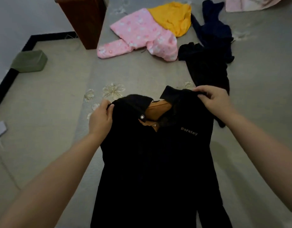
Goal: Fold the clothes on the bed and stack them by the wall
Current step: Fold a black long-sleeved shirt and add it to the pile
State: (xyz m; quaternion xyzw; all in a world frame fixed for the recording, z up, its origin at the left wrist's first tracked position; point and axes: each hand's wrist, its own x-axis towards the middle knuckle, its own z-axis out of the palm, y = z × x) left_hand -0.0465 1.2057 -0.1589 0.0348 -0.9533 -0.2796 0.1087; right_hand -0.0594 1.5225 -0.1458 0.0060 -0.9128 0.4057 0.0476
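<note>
Left hand and right hand: fingers of each pinching a shoulder of the black jacket. Pink garment lies well beyond the fingers.

The room is dim, with flat, soft light and no glare. The black jacket is so dark that its folds vanish; only its pale chest lettering and a snap stud catch light. A faint shadow lies on the bed just right of the jacket. Wide-angle bending curves the dark floor edge far left of the jacket. Everything looks slightly soft and smeared.
</note>
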